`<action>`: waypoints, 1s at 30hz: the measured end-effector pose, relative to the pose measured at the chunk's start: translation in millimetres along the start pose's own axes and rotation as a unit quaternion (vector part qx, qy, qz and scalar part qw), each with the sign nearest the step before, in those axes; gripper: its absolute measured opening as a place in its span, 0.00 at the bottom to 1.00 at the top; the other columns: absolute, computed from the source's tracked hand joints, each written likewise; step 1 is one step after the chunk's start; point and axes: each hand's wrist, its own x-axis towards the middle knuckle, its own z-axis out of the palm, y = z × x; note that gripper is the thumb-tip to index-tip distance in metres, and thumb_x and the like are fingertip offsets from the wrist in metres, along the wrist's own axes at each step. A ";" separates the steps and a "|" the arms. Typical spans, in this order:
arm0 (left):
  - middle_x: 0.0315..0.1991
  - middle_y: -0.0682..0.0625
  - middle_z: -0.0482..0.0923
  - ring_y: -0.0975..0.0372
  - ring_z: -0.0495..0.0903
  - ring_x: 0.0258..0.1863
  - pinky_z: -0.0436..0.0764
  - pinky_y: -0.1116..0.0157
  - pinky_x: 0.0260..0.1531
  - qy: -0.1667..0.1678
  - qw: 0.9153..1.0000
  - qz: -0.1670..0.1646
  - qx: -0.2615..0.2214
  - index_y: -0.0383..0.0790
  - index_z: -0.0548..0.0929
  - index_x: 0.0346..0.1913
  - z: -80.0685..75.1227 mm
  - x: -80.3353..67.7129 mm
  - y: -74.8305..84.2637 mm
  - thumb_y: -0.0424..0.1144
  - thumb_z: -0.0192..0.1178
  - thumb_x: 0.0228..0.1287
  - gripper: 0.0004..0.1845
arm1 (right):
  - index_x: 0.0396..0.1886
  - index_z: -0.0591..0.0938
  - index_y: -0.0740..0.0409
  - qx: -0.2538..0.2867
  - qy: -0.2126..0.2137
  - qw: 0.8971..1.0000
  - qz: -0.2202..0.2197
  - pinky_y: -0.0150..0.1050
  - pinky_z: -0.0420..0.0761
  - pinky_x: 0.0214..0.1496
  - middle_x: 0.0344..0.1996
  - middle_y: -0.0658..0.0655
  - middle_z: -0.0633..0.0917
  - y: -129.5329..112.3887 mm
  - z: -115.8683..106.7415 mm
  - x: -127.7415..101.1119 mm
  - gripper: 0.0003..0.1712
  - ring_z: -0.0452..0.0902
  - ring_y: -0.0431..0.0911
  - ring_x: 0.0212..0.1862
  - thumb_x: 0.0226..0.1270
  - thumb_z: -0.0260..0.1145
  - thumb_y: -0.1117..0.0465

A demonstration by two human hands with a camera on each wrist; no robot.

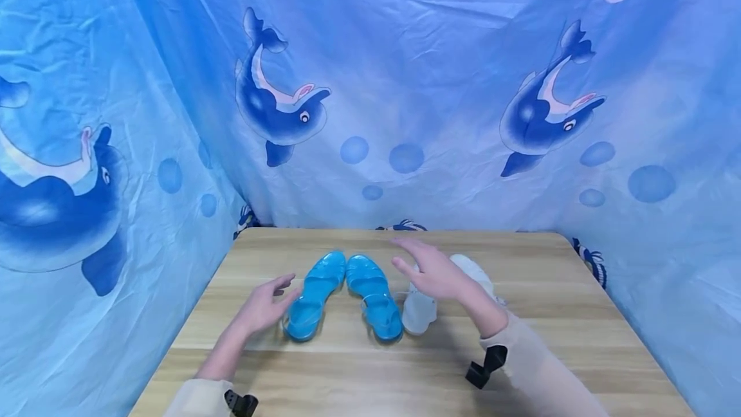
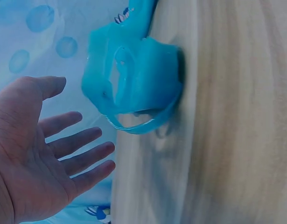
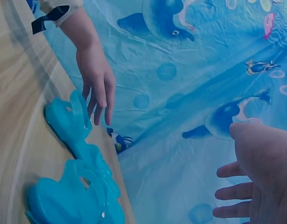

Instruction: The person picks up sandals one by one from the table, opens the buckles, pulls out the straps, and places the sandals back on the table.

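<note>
Two turquoise jelly sandals lie on the wooden table, toes pointing away and close together: the left sandal and the right sandal. My left hand hovers beside the left sandal's heel, its fingers spread and holding nothing; in the left wrist view a gap shows between the palm and the sandal. My right hand is held above a pair of white shoes, one next to the right sandal and the other partly hidden behind the hand and forearm. Nothing is in its fingers.
The pale wooden table has its back edge near a blue curtain printed with dolphins and bubbles. Another stretch of curtain hangs at the left side. Each wrist carries a small black camera mount.
</note>
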 end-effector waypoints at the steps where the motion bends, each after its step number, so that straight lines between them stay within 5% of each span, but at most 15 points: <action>1: 0.72 0.32 0.76 0.38 0.78 0.69 0.78 0.40 0.68 0.001 1.000 -0.002 0.001 0.37 0.71 0.78 0.6 -0.7 -3.1 0.62 0.55 0.80 0.38 | 0.82 0.68 0.55 0.003 -0.006 1.000 -0.001 0.61 0.69 0.80 0.79 0.59 0.72 -2.6 3.5 2.6 0.33 0.67 0.59 0.80 0.88 0.51 0.43; 9: 0.60 0.38 0.87 0.47 0.87 0.58 0.85 0.46 0.60 0.031 0.999 0.005 -0.015 0.35 0.82 0.67 9.5 3.8 -8.6 0.51 0.61 0.80 0.26 | 0.80 0.70 0.51 -0.003 -0.044 0.999 -0.020 0.55 0.71 0.80 0.78 0.55 0.75 -18.6 22.6 31.0 0.32 0.69 0.54 0.80 0.88 0.49 0.42; 16: 0.49 0.46 0.91 0.59 0.89 0.45 0.89 0.58 0.48 0.045 0.998 -0.010 -0.033 0.39 0.90 0.55 9.3 7.5 -9.8 0.43 0.67 0.75 0.14 | 0.80 0.71 0.51 0.004 -0.089 0.994 -0.068 0.50 0.75 0.78 0.76 0.54 0.77 -43.5 48.5 78.0 0.32 0.73 0.50 0.77 0.89 0.47 0.41; 25: 0.45 0.51 0.92 0.66 0.86 0.39 0.86 0.69 0.39 0.030 0.998 -0.011 -0.062 0.43 0.92 0.50 13.0 7.2 -17.5 0.38 0.68 0.73 0.09 | 0.74 0.79 0.50 0.013 -0.112 0.987 -0.115 0.35 0.82 0.67 0.68 0.50 0.85 -49.6 121.8 93.1 0.28 0.87 0.42 0.61 0.88 0.50 0.42; 30: 0.45 0.49 0.92 0.65 0.87 0.39 0.86 0.69 0.38 0.035 0.997 -0.001 -0.070 0.42 0.93 0.49 15.2 3.8 -21.2 0.37 0.68 0.73 0.08 | 0.72 0.81 0.51 0.025 -0.111 0.988 -0.102 0.34 0.84 0.63 0.66 0.48 0.86 -49.1 151.2 92.6 0.25 0.86 0.41 0.63 0.87 0.55 0.46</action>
